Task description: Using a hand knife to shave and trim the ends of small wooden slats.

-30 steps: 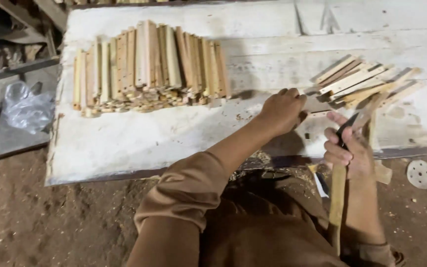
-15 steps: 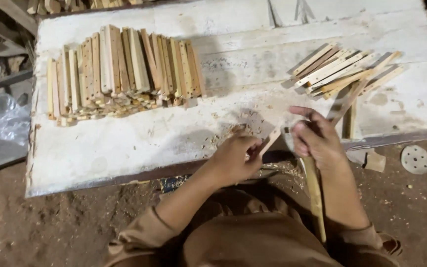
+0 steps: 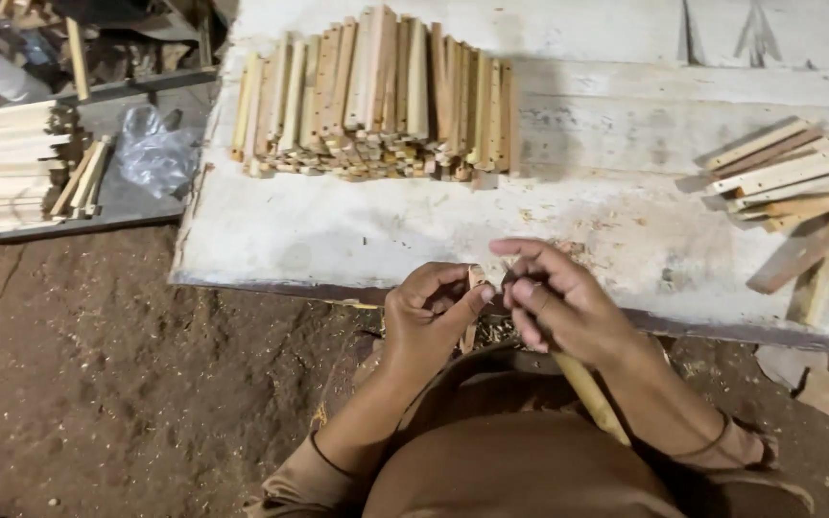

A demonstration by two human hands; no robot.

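Wooden strip (image 3: pixel 473 288) sits pinched between my left hand (image 3: pixel 429 321) and right hand (image 3: pixel 558 307), both clamped on it at the surface (image 3: pixel 357 230) edge.

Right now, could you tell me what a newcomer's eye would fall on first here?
Probably the big pile of wooden sticks stacked at the far side of the white board. Next come the left hand and right hand, close together at the board's near edge, pinching a small stick. A smaller pile of sticks lies to the right.
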